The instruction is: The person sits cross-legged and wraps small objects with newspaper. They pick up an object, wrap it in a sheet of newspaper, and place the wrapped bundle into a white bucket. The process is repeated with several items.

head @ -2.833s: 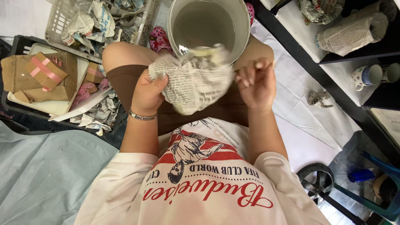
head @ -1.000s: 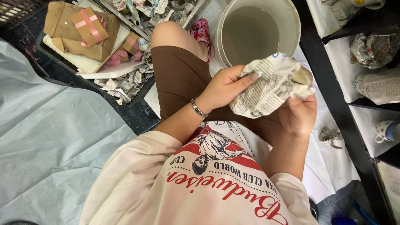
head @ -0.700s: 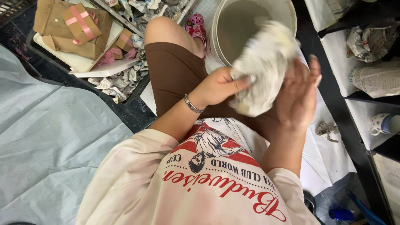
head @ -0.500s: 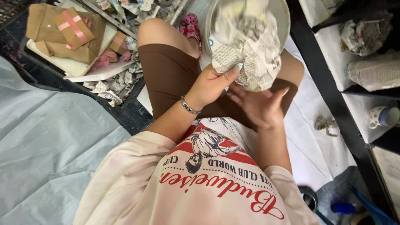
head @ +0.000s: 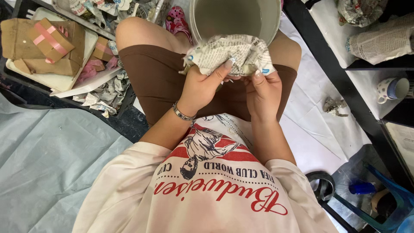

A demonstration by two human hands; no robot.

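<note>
While both hands, left (head: 200,86) and right (head: 263,92), clamp the newspaper wad (head: 230,54) just below the bucket (head: 235,19), it looks soft, light, tear-prone; grip underneath.

Black-on-white printed newspaper wad (head: 233,54), grey-white bucket (head: 235,19), brown shorts (head: 155,77), tan cardboard (head: 41,47) with pink tape (head: 45,36).

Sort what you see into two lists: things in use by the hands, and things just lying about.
In use:
left hand
right hand
crumpled wet newspaper, held by both
bucket of cloudy liquid, just beyond it

Lying about:
taped cardboard boxes
newspaper scraps
spotted mug
pink shoe
blue chair
</note>
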